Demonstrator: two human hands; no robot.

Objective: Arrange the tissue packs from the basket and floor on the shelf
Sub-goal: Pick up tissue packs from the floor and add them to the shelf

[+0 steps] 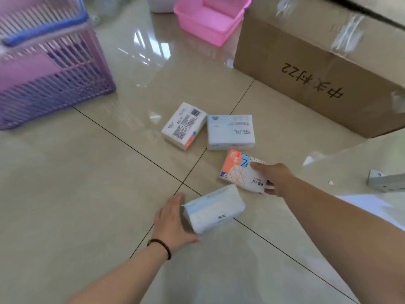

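Note:
Several tissue packs lie on the tiled floor. My left hand [173,218] grips the left end of a pale blue and white pack [215,208] nearest to me. My right hand [275,178] closes on the right edge of an orange-patterned pack [238,170]. Farther away lie a white pack with small print and an orange corner [184,125] and a pale blue pack [230,132], side by side. The purple slatted basket [52,80] stands at the far left, with pink and dark things inside. No shelf is clearly in view.
A large taped cardboard box [324,69] with handwriting fills the upper right. A pink plastic tub [210,18] sits behind the packs. A grey metal bracket [385,183] lies at the right edge on the floor.

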